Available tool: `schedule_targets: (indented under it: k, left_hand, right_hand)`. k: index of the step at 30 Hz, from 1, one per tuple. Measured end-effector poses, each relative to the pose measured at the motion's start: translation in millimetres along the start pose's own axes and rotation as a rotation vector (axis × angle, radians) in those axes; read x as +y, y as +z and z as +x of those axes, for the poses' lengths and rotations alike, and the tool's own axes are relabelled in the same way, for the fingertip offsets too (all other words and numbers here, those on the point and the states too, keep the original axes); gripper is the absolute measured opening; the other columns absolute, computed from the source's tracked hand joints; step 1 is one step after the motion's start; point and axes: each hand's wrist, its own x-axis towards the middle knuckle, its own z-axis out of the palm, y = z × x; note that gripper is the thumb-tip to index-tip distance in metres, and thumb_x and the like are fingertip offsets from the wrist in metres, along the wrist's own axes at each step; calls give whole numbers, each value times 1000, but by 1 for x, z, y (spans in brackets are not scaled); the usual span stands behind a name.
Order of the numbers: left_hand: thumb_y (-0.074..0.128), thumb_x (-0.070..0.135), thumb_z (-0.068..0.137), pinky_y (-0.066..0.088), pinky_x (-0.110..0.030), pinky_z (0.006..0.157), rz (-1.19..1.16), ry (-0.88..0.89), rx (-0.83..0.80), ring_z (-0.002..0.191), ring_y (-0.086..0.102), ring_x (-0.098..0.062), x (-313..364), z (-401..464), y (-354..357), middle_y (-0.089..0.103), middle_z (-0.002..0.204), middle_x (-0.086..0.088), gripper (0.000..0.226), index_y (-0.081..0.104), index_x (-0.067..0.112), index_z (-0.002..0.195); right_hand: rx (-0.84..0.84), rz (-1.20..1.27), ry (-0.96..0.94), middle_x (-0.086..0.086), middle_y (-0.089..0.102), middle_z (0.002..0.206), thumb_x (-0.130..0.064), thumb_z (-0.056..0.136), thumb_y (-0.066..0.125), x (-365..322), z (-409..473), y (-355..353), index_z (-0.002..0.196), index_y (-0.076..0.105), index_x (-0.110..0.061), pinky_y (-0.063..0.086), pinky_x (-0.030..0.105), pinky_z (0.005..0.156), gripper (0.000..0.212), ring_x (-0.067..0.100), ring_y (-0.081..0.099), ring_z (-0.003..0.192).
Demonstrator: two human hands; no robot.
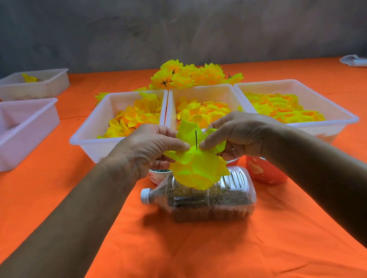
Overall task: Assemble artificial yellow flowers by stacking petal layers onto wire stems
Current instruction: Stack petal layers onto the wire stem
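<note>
While three trays (99,147) of yellow petals sit side by side on the orange cloth (170,257), the left hand (146,150) and right hand (238,136) pinch a petal layer (196,167) threaded on a thin dark wire (196,138), held above a bottle (209,198) lying on its side. Finished flowers (188,74) are heaped behind the trays.

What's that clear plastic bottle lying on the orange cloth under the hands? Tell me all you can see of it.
The bottle is clear plastic with a white screw cap and ribbed sides. It lies on its side on the orange tablecloth, cap pointing left, filled largely with brownish grainy stuff. The yellow petal layers held by both hands hang in front of its upper part; whether they touch it is unclear. A red cup stands just behind its right end.
</note>
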Motion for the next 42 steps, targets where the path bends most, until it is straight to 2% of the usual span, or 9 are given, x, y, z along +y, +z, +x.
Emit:
schedule_targets:
  k: [9,13,16,20,22,26,30,36,42]
  left_hand:
    - [76,4,71,42,-17,43,57,32,-8,45,57,-1,-9,3,1,62,50,9,24,58,19,66]
    - [75,3,72,42,-15,41,74,27,-27,48,59,-3,-9,3,3,64,55,8,21,65,8,89]
    - [75,3,72,42,-15,41,98,28,-23,50,59,-3,-8,3,4,66,63,5,29,67,2,100]
    - [72,2,74,41,-14,40,84,18,-28,46,57,-3,-6,4,5,64,59,6,13,66,11,81]
    - [72,4,75,41,-14,39,67,11,-28,44,56,-4,-6,5,4,64,53,7,16,62,15,70]
    - [75,12,76,42,-15,40,47,8,-28,43,55,-4,-7,5,3,62,52,8,24,63,19,56]
    - [75,10,74,41,-14,40,65,5,-44,45,55,-1,-8,4,3,64,55,8,12,66,17,69]
    - [74,4,74,40,-15,41,81,1,-40,43,54,-4,-12,3,6,62,52,6,11,67,13,73]
    - [78,5,71,34,-16,40,155,58,26,43,48,-6,-17,4,7,55,60,-1,19,62,6,81]
  right_hand:
    - [3,10,-9,-3,57,42,5,73,72,2,-3,6,70,60,-11,39,12,36,20,5,53,34]
    - [-14,-2,-5,1,59,53,5,74,71,2,-5,8,78,62,-10,41,12,38,18,6,55,39]
    - [-13,27,1,-2,57,43,7,75,70,2,-5,8,76,61,-9,39,12,35,18,5,54,34]
    - [-7,28,7,-3,54,37,8,75,69,1,-6,8,70,58,-9,39,12,34,20,5,52,31]
    - [-2,33,13,-2,55,38,7,76,69,0,-5,8,68,58,-9,40,13,35,21,6,53,32]
    - [-15,-8,18,5,59,63,-1,78,70,1,-2,9,73,61,-11,46,25,55,14,14,57,53]
    - [-6,0,19,5,57,65,-1,77,72,4,0,11,72,60,-13,44,25,59,17,15,54,57]
    - [46,-3,3,-4,57,42,0,74,74,9,3,12,71,62,-15,44,15,39,20,5,54,36]
    - [131,-75,-110,-4,59,46,-4,70,79,16,1,14,67,63,-16,39,12,36,20,3,55,38]
